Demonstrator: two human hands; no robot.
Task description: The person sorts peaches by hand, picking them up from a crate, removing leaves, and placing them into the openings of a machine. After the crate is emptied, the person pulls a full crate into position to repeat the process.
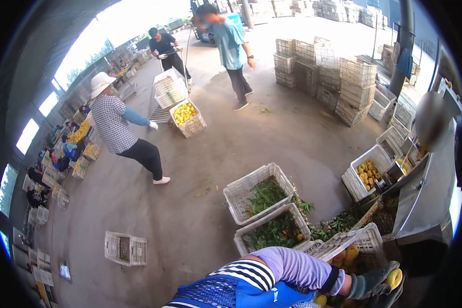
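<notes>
Head view: my gloved right hand (382, 283) is gripping a yellow fruit (394, 277) over the crate (364, 237); can't see my left hand. Fruit could slip and bruise if the glove's loosening.

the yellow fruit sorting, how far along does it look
Done: two white plastic crates hold mostly green leaves, and another white crate holds yellow fruit. In hand: a gloved hand at the bottom edge grips one yellow fruit beside a tilted white crate with fruit in it; which hand cannot be told. Left: loose leaves heaped by the metal machine, and stacked empty crates waiting.
</notes>
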